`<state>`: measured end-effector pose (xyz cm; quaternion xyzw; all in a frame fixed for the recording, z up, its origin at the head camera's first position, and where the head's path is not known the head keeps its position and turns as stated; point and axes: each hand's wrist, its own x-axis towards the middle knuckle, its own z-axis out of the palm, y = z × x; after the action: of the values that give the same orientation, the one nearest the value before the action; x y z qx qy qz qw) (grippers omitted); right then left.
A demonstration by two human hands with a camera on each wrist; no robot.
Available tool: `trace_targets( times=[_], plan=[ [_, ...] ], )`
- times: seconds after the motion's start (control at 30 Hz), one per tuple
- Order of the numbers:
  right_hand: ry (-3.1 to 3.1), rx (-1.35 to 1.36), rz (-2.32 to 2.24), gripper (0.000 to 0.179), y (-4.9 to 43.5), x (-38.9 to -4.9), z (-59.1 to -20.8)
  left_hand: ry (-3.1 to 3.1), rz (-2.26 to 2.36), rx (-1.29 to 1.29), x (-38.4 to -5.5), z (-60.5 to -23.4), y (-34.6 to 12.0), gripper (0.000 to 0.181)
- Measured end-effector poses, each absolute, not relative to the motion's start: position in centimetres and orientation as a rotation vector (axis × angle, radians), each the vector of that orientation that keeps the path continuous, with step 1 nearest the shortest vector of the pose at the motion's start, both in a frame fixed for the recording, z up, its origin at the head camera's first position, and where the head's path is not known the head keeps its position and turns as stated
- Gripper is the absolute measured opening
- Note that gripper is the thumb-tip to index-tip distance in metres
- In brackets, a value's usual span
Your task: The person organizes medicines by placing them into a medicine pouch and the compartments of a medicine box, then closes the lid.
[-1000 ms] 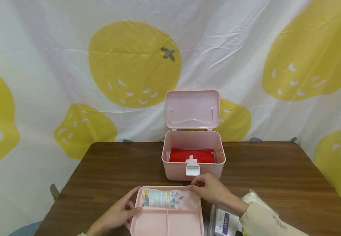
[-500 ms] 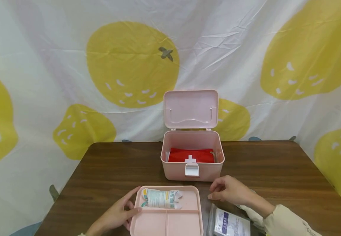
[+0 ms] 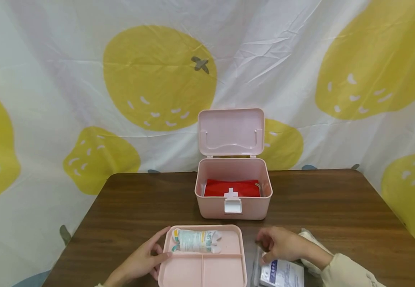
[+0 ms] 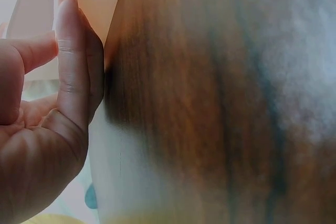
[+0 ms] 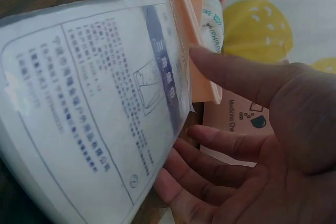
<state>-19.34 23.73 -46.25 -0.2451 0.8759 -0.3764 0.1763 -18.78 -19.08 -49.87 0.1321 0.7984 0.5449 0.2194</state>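
Observation:
In the head view, a pink divided tray [image 3: 187, 271] lies near the front, a wrapped bandage roll [image 3: 196, 241] in its back compartment. My left hand [image 3: 143, 255] holds the tray's left edge, thumb over the rim and fingers along the outer wall. Right of the tray, my right hand [image 3: 281, 243] hovers over a flat white packet [image 3: 283, 275] with a purple band and printed text. The right wrist view shows that hand's thumb and fingers spread apart around the edge of the packet [image 5: 94, 103]; whether they touch it I cannot tell.
A pink medicine box [image 3: 234, 209] stands behind the tray with its lid [image 3: 232, 131] raised. Inside lies a red pouch [image 3: 216, 188]. A whitish bundle [image 3: 315, 241] sits partly behind my right wrist. The brown table [image 3: 150, 199] meets a fruit-patterned cloth at the back.
My right hand has left the tray's back right corner, moved right, then come down over the white packet. The left hand stays on the tray's edge.

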Motion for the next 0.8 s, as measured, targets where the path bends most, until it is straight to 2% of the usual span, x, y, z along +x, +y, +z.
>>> trace_targets(
  times=[0.47,0.8],
  plan=[
    [2.475,-0.693,-1.097,0.032,23.8,-18.7,-47.4,2.214,1.522,0.336,-18.8,-50.1,-18.9,0.08],
    [2.285,-0.603,-1.313,0.035,24.2,-19.0,-47.5,2.215,1.523,0.336,-18.7,-50.0,-18.9,0.08]
  ],
)
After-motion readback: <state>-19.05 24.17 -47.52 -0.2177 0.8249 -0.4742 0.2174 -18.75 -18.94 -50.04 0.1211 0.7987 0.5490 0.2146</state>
